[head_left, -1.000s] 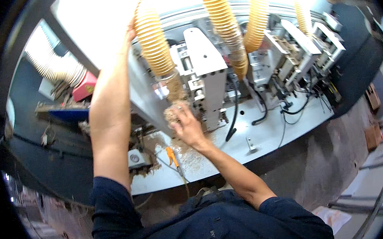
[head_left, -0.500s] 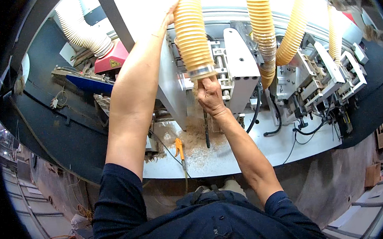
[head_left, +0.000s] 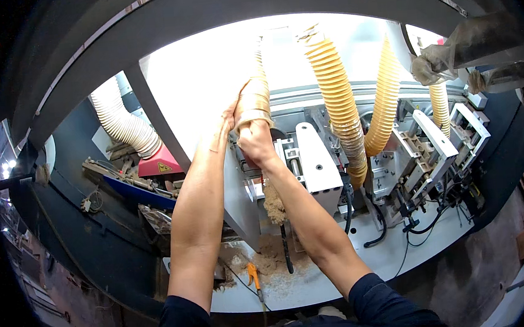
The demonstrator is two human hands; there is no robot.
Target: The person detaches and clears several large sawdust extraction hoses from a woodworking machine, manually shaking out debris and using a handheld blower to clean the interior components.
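A ribbed yellow hose (head_left: pixel 253 100) hangs in front of me, its lower mouth toward me. My left hand (head_left: pixel 231 115) is closed around the hose's left side, its fingers mostly hidden behind it. Right at the mouth, my right hand (head_left: pixel 254 142) is closed, knuckles toward me; whatever its fingers hold is hidden. A clump of sawdust (head_left: pixel 274 206) is in the air below my right hand, beside that forearm. More loose sawdust (head_left: pixel 271 254) lies on the white machine bed (head_left: pixel 319 284) underneath, near an orange air blow gun (head_left: pixel 253 276).
A white machine housing (head_left: pixel 319 159) stands just right of my hands, a grey upright panel (head_left: pixel 238 195) to their left. Other yellow hoses (head_left: pixel 336 91) hang at the right above machine units (head_left: pixel 433 139). A red hood (head_left: pixel 158 161) sits left; a grey beam (head_left: pixel 233 10) crosses overhead.
The view has tilted up. The hose mouth has turned, and both hands are closer together at it. The sawdust clump now shows below my right hand, whose fingers were up at the opening before.
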